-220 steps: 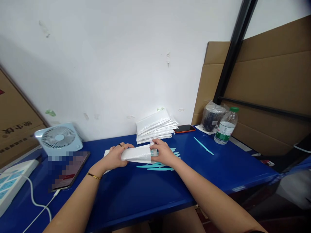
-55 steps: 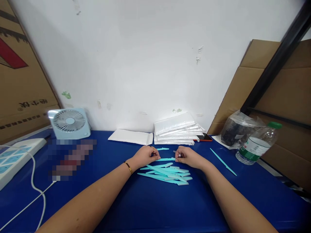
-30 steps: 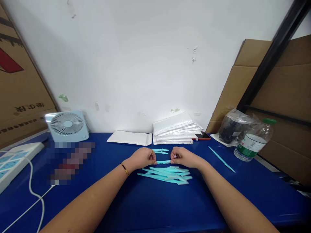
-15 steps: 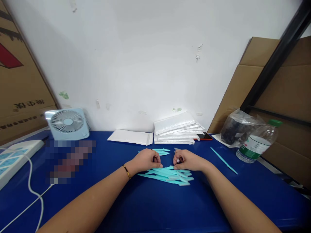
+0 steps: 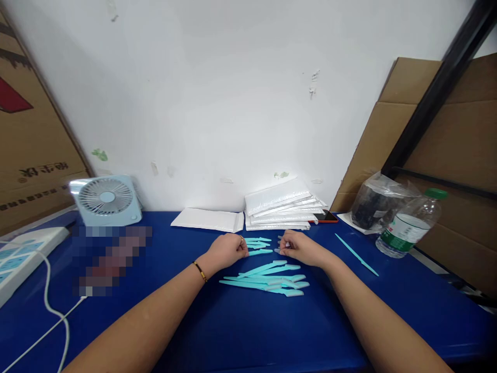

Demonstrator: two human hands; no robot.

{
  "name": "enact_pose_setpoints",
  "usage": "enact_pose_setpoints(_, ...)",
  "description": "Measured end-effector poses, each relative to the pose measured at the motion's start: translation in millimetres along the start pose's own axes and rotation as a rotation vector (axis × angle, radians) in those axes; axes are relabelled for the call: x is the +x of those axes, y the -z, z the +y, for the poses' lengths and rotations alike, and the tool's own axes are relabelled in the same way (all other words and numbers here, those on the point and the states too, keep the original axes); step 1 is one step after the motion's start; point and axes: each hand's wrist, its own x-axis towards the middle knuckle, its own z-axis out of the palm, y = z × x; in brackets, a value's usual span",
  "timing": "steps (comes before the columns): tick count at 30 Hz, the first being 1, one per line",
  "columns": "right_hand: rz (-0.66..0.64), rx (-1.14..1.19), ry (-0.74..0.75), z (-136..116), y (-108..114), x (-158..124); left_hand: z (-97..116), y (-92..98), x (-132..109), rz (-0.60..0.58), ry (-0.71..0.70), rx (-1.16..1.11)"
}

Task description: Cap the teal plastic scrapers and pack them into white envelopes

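My left hand (image 5: 229, 252) pinches the handle end of a turquoise eyebrow razor (image 5: 261, 252), whose blade end points right. Just beyond it, several like razors (image 5: 258, 240) lie side by side. My right hand (image 5: 298, 246) is closed; a small clear blade cap (image 5: 277, 251) shows at its fingertips, apart from the razor's tip. Another clear piece (image 5: 279, 238) is visible beyond those fingers. Nearer to me lies a loose pile of eyebrow razors (image 5: 267, 280), blade ends to the right. One more razor (image 5: 356, 254) lies alone on the right.
White padded envelopes (image 5: 279, 207) are stacked by the wall, a single envelope (image 5: 207, 219) left of them. A phone (image 5: 328, 216) pokes out behind the stack. A bottle (image 5: 407, 228) and a bagged dark object (image 5: 367, 207) stand right; a fan (image 5: 106, 199) and power strip (image 5: 27, 254) left.
Both hands have moved away from the near pile toward the far row. The left hand now has a razor from the pile, laid beside the row. The right hand has drawn back from the pile.
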Motion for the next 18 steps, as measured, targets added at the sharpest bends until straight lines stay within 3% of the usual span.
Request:
enact_pose_setpoints(5,0.055,0.045,-0.071,4,9,-5,-7,1.3,1,0.206,-0.014,0.077)
enact_pose_setpoints(7,-0.007,0.065,-0.036,-2,6,-6,0,-1.3,-2,0.184,-0.065,0.048)
enact_pose_setpoints(10,-0.097,0.052,-0.001,-10,-3,-5,13,-6.4,-7,0.047,-0.101,-0.022)
enact_pose_setpoints(13,-0.117,0.044,0.01,-11,-10,-2,20,-9.4,-8,-0.025,-0.084,-0.014)
enact_pose_setpoints(18,-0.046,0.051,-0.017,3,-3,0,7,-4.5,-1,0.054,-0.113,0.12)
